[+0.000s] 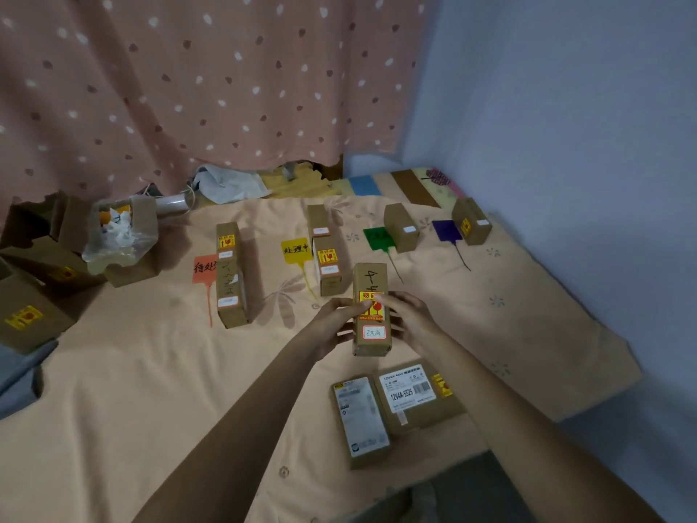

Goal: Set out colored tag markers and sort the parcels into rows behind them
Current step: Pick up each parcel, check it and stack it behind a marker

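I hold a long brown parcel (370, 281) marked "4-4" above the orange sheet, my left hand (336, 322) gripping its left side and my right hand (409, 318) its right side. Four tags lie in a line: red (203, 269), yellow (296, 251), green (378, 238) and purple (447, 230). A row of parcels (230, 281) lies at the red tag, another row (327, 258) at the yellow tag, one parcel (401, 227) at the green tag, one parcel (471, 220) at the purple tag. Two parcels (364, 420) (416, 394) lie near me.
Several brown boxes (34, 296) and an open box with a plastic bag (120, 239) stand at the left. A dotted pink curtain (188, 88) hangs behind, a blue wall (565, 145) at the right. The sheet's edge (603, 386) drops off at the right.
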`<state>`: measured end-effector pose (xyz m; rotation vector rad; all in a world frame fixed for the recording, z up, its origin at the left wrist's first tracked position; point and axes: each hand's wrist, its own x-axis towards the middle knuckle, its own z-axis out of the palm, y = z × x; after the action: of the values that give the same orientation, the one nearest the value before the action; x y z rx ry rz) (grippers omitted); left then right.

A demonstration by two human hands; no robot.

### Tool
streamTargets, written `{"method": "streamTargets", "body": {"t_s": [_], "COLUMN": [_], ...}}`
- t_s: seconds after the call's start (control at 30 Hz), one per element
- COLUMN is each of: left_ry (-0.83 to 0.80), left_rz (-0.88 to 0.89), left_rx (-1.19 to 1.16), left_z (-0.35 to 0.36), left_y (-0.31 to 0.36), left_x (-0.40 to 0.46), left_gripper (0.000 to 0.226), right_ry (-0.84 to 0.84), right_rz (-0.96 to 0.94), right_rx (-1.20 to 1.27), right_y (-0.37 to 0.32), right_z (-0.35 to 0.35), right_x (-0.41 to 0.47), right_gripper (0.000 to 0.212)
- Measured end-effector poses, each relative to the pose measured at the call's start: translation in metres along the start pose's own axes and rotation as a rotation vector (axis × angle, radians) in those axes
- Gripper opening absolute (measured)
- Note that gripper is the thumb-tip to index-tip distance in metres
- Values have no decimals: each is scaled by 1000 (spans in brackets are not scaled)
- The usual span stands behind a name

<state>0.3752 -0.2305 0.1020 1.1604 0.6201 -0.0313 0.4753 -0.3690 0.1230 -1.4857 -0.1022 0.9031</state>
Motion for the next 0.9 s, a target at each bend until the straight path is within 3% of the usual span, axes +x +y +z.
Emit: {"method": "streamTargets", "body": {"t_s": [0.13, 0.4, 0.57, 0.7, 0.9], "left_ry": [26, 201, 285, 414, 492], "left_rz": [-8, -56, -54, -32, -52], "left_rx": [-8, -81, -129, -123, -119], "left_z": [28, 111, 157, 173, 168], "left_y": [4, 16, 21, 17, 6], "left_x": [45, 152, 200, 236, 283], "left_gripper": [84, 70, 27, 33, 16], "right_ry": [-32, -139, -173, -146, -79], "right_rz": [14, 120, 164, 181, 182], "right_rx": [-28, -99, -135, -132, -233], "right_y": [-16, -49, -59, -54, -36], "right_z": [-41, -141, -188, -201, -201], "right_x": [40, 151, 206, 242, 287], "right_gripper": [42, 40, 47, 43, 42]}}
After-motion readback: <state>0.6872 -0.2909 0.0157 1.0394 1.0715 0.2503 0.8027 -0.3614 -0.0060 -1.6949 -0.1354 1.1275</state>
